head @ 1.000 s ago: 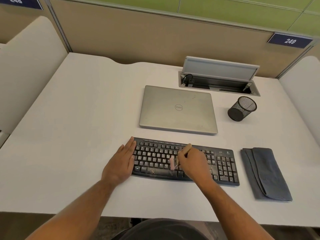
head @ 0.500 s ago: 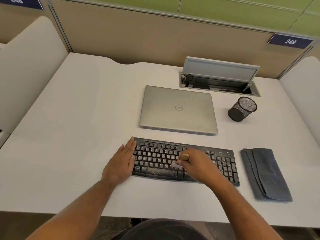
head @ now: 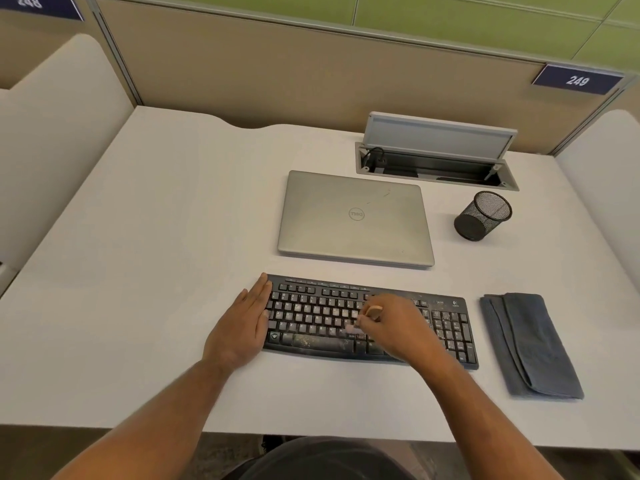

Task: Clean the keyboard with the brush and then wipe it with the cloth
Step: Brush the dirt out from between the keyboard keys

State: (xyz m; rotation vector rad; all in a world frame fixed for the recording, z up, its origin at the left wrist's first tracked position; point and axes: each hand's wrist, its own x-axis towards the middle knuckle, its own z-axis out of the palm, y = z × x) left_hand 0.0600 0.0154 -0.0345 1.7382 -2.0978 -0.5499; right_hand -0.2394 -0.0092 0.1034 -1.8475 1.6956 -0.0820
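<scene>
Presently, the black full-size plastic keyboard [head: 370,320] is found on the white desk [head: 166,237], just in front of the closed silver laptop [head: 355,218]. Its left edge is steadied by the flat, straight-fingered left hand [head: 242,327]. A small wooden-handled brush [head: 363,318] is pinched by the right hand [head: 394,327] over the middle keys. The brush is judged light and soft-bristled, best held at the handle. The folded grey cloth [head: 530,344], judged limp, lies right of the keyboard.
</scene>
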